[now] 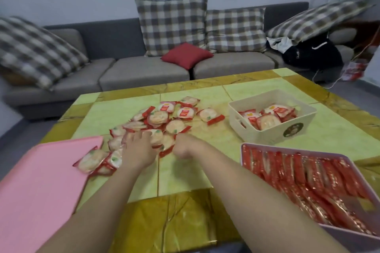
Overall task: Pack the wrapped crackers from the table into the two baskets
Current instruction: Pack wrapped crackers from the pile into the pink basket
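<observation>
A heap of wrapped crackers [162, 121] in red and clear packets lies on the middle of the table [185, 170]. My left hand [138, 149] rests flat on the near part of the heap, fingers spread over several packets. My right hand [183, 147] is beside it with fingers curled on a red-edged cracker packet [167, 151] at the heap's near edge. A white basket [273, 132] at the right holds several crackers lying loose. A pink basket [333, 230] at the near right is packed with rows of crackers standing on edge.
A pink lid or board [41, 181] covers the table's near left corner. Behind the table stands a grey sofa [144, 72] with checked cushions, a red cushion [186, 55] and a black bag [312, 52].
</observation>
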Demonstrator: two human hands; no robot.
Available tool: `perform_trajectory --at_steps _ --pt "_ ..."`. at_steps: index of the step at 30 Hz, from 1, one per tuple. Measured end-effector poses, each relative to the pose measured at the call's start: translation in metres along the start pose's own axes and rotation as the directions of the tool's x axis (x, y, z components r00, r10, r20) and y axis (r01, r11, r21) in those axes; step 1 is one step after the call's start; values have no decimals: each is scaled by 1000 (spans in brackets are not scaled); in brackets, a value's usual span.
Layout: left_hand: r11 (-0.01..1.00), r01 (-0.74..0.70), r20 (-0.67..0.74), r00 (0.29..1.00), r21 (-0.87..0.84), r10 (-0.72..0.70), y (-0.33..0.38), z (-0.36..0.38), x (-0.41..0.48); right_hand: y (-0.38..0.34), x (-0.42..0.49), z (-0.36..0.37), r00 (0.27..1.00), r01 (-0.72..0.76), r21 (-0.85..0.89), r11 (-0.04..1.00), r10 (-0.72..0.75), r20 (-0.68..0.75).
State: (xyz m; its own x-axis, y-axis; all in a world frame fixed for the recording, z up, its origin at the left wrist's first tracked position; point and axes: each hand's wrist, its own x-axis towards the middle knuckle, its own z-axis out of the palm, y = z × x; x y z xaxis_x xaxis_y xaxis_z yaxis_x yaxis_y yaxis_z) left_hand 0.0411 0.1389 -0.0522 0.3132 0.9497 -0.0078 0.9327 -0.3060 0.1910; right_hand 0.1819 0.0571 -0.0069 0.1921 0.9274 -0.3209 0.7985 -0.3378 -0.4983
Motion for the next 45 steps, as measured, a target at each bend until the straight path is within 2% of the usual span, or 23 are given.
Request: perform_trajectory --at_steps 2,4,6,8,10,13,16,19,21,23,25,26,28,29,30,32,34,36,38,40,42,43,45 --pt "997 -39 47 998 68 36 -16 3 11 -10 27 20 995 -86 9 996 87 -57" --pt "990 -64 95 994 130 52 -21 2 21 -12 51 33 966 -174 117 978 193 -174" --pt "976 -104 123 989 190 81 -23 -1 31 -12 68 39 941 -207 193 959 249 -229" --pt "952 -162 126 983 258 133 -25 -6 38 -12 73 38 950 -212 247 945 259 -176" --pt "951 -191 87 981 242 175 -26 -12 39 -9 72 29 963 -188 326 927 239 -125" --pt "980 -192 -29 981 46 194 -20 -24 25 -5 48 3 972 -142 476 868 214 -101" --pt "937 -216 -225 962 -275 156 9 -51 -4 4 -2 -34 951 -24 574 818 197 -240" --pt "732 -330 -259 942 -596 214 65 -72 -53 34 -80 -76 885 101 632 769 221 -410" --pt "619 -384 -267 923 -685 277 110 -72 -92 67 -144 -96 815 165 647 745 266 -514" --pt "583 -501 -339 865 -639 371 151 -65 -127 109 -199 -103 735 235 673 701 326 -595" --pt "622 -577 -335 816 -529 471 178 -52 -150 143 -227 -97 682 191 668 720 392 -617" --pt "671 -600 -271 798 -436 538 191 -42 -158 160 -235 -91 672 83 600 796 400 -623" --pt "749 -595 -88 797 -291 598 201 -26 -165 179 -235 -72 685 -230 261 938 347 -640" --pt "760 -579 -24 800 -297 600 204 -19 -167 185 -238 -67 675 -336 109 935 320 -665" --pt "758 -571 -1 799 -316 602 205 -15 -167 192 -240 -67 655 -356 65 932 299 -694" --pt "730 -603 -8 773 -321 635 205 -11 -164 202 -243 -75 629 -235 172 957 285 -723" --pt "726 -644 -25 752 -241 659 206 -10 -163 212 -244 -80 643 -111 287 952 289 -709" --pt "741 -649 -112 761 -171 639 209 -7 -161 218 -247 -80 677 -61 339 939 289 -677" --pt "759 -609 -226 792 -230 567 211 -13 -163 219 -247 -78 696 -8 336 942 247 -675" --pt "702 -569 -345 821 -429 455 214 -22 -167 216 -247 -82 682 48 367 929 238 -692" --pt "583 -517 -374 856 -627 357 222 -35 -177 207 -248 -87 673 99 469 878 288 -681" --pt "502 -494 -355 867 -710 351 227 -39 -182 203 -250 -89 700 131 559 819 323 -637" --pt "326 -407 -267 878 -853 398 238 -44 -196 191 -257 -94 795 151 760 632 379 -473"
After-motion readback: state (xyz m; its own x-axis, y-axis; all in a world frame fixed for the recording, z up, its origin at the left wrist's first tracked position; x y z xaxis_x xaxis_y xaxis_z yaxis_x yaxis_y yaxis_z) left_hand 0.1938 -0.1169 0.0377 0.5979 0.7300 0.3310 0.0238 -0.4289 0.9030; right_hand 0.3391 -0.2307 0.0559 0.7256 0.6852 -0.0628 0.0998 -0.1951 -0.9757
